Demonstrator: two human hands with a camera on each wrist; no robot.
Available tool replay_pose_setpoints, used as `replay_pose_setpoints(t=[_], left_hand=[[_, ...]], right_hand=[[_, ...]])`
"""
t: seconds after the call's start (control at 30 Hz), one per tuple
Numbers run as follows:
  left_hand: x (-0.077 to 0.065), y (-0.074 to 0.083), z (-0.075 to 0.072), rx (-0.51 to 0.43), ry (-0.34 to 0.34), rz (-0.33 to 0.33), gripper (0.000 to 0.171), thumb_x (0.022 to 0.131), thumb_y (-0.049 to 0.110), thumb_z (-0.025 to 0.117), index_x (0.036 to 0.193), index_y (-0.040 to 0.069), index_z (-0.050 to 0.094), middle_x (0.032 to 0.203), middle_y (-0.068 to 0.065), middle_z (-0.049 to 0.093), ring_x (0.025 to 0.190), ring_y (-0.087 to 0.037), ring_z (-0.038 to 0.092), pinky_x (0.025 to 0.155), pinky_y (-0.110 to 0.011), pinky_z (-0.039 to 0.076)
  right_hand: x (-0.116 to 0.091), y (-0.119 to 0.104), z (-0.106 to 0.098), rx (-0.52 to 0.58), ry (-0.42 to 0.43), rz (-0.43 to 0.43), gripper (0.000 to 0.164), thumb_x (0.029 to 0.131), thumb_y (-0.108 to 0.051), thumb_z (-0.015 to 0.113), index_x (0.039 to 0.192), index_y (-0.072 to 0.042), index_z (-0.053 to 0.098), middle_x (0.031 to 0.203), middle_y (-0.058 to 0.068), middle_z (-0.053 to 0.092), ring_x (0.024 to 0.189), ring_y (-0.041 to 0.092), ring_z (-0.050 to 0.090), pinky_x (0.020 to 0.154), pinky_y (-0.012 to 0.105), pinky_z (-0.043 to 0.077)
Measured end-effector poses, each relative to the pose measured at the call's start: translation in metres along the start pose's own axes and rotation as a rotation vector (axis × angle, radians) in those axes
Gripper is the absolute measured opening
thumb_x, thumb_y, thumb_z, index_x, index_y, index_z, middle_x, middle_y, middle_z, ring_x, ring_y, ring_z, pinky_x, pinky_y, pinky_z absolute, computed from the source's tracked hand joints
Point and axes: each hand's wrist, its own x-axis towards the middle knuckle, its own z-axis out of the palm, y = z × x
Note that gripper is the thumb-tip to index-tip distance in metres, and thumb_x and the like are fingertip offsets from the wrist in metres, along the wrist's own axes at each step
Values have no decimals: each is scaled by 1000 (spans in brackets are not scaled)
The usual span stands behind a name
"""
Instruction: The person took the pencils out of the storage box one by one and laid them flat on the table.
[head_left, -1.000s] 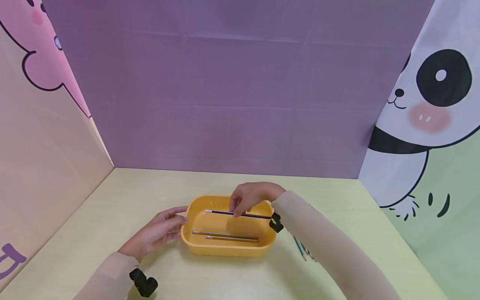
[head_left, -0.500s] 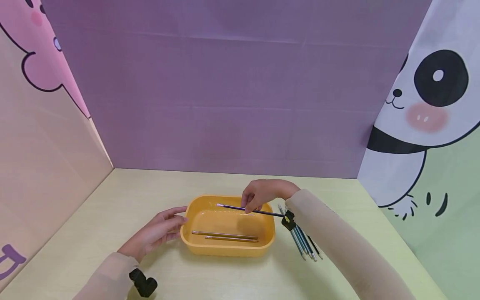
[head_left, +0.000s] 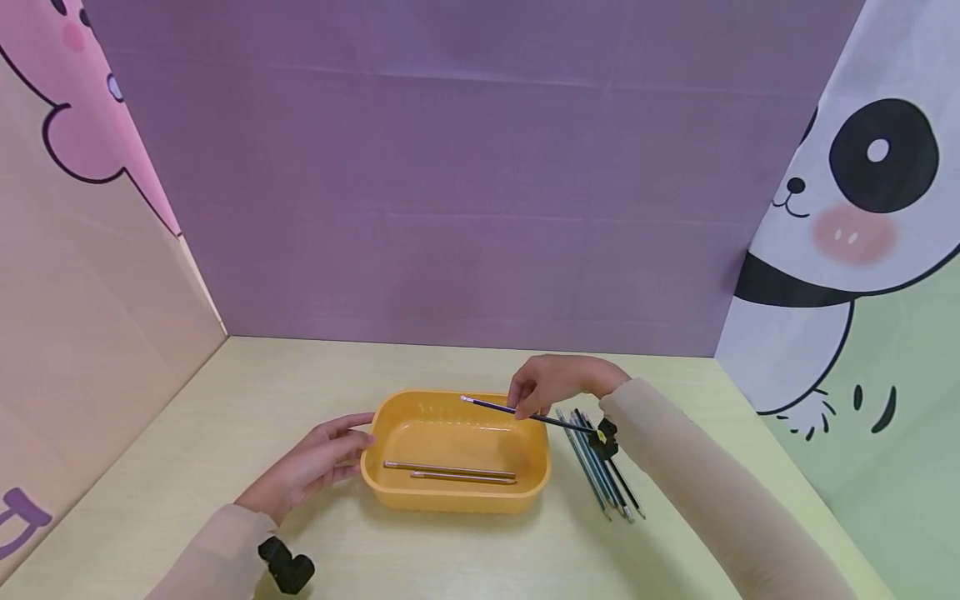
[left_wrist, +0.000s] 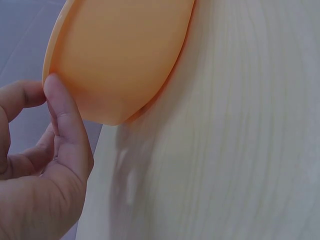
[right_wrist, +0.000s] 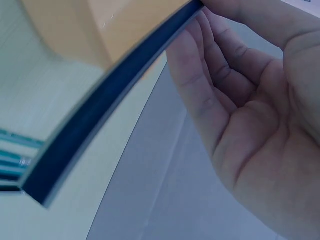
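A yellow plastic basin (head_left: 450, 501) stands on the table, and two brownish pencils (head_left: 450, 470) lie inside along its near side. My left hand (head_left: 322, 458) pinches the basin's left end; in the left wrist view the thumb lies on the rim (left_wrist: 46, 60) with the fingers outside. Over the basin's far right rim, my right hand (head_left: 558, 383) holds a dark blue pencil (head_left: 487, 405) between thumb and fingers. Its pale eraser end points left, and the other end slants down right. That dark shaft (right_wrist: 105, 107) crosses the right wrist view.
Right of the basin, several green and dark pencils (head_left: 592, 467) lie in a loose bundle on the pale wooden table (head_left: 420, 554). A purple wall (head_left: 480, 208) closes the back. Printed side panels stand left and right, the right one with a panda (head_left: 847, 250).
My right hand has carried the dark blue pencil right and slightly up, from inside the basin to its far right rim. The loose bundle shows more fully. My left hand keeps its place.
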Motion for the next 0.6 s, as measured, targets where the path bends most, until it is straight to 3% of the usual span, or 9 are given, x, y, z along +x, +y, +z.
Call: replay_pose_setpoints(t=[0.27, 0.47, 0.6], left_hand=[[0, 0, 1, 13, 8, -5, 66, 98, 15, 62, 152, -7, 29, 115, -17, 61, 96, -22, 66, 82, -30, 58], [1, 0, 1, 10, 12, -10, 66, 98, 16, 62, 152, -6, 30, 115, -18, 61, 96, -22, 66, 82, -30, 58], [1, 0, 0, 4, 4, -8, 67, 98, 16, 62, 152, -6, 29, 113, -16, 62, 94, -21, 66, 81, -29, 58]], right_hand=[[-14, 19, -2, 14, 21, 20, 8, 93, -14, 72, 99, -10, 69, 88, 1, 67, 78, 16, 61, 76, 31, 58], [-26, 38, -4, 47, 28, 9, 8, 92, -14, 71, 99, -9, 69, 87, 2, 67, 73, 15, 59, 79, 40, 57], [-33, 50, -5, 68, 39, 12, 11, 92, -14, 71, 100, -7, 68, 90, 8, 68, 74, 16, 60, 78, 36, 57]])
